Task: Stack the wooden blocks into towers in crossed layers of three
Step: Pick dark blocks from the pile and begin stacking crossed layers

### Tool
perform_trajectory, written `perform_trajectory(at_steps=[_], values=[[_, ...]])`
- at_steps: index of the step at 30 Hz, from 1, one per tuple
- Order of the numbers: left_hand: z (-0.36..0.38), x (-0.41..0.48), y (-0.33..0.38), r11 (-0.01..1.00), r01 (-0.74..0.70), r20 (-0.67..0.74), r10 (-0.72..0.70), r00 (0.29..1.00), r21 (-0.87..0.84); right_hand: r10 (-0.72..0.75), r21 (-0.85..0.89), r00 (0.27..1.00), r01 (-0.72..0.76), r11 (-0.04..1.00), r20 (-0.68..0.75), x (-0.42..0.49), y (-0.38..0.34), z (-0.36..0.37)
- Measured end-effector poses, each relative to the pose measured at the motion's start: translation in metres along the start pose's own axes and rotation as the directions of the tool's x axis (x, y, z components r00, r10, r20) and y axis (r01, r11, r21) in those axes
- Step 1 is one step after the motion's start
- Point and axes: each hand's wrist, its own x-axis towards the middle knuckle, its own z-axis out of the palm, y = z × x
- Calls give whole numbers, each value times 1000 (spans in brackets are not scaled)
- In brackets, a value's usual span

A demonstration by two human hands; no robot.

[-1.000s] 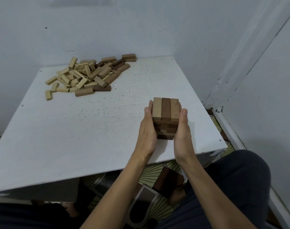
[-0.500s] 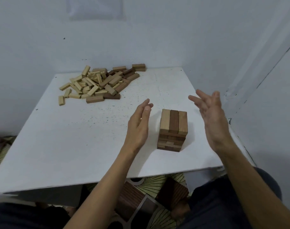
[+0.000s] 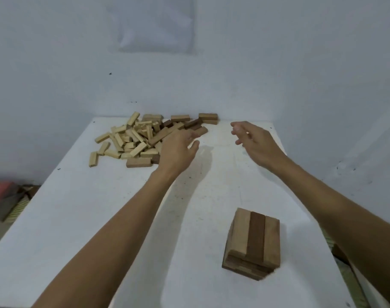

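Our tower (image 3: 254,241) stands on the white tabletop (image 3: 78,218), a dark block between two pale ones on top. Far beyond the tower lies the pile of loose blocks (image 3: 136,138). Our left hand (image 3: 178,150) hovers at the pile's right edge, and our right hand (image 3: 254,143) hangs straight beyond the tower, both with fingers loosely spread and empty.

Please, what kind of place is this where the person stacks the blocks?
Probably a corner of a plain room at home, not a workshop: a white table stands against bare white walls, and a striped mat, blurred, lies on the floor to its left.
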Motion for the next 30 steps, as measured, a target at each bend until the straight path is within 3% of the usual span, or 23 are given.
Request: perform_trajectory(at_steps=[4,7,11,14,21,27,30], values=[[16,39,-16,955,-78,1,81,997,288,-129,-228,991,133,965,34,67,28,24],[34,58,-32,847,-131,92,97,991,515,-197,-351,978,210,913,72,105,48,40],[55,73,-48,743,-186,88,170,982,643,-262,-468,955,295,833,136,136,70,58],[69,78,-53,720,-189,28,230,973,668,-292,-558,945,325,763,151,146,83,67],[71,89,-52,753,-240,72,250,966,613,-332,-621,941,295,726,60,156,81,74],[53,97,-37,866,-164,245,50,968,473,-278,-561,960,239,792,18,147,79,70],[47,99,-32,894,-161,328,17,945,417,-270,-527,963,231,818,3,135,79,62]])
